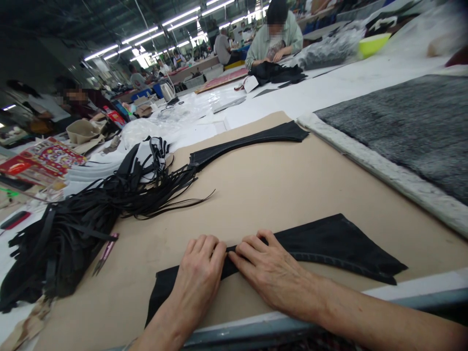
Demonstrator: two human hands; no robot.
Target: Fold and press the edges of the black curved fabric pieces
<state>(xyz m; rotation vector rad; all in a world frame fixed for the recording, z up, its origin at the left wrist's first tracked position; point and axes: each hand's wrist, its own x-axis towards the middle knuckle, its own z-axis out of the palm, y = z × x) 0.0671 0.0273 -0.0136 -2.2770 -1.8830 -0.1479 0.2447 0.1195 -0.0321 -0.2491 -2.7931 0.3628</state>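
Observation:
A curved black fabric piece (329,243) lies on the tan board (263,185) near the front edge. My left hand (199,278) and my right hand (268,270) rest side by side on its upper edge, fingertips pressed together along the fabric's edge where the two hands meet. Both hands pinch or press that edge. A second long curved black piece (252,141) lies farther back on the board.
A heap of thin black strips (95,214) covers the left, with small snips (104,253) beside it. A thick grey pad (409,131) lies at right. Other people work at far tables behind, one in a pale green top (274,36).

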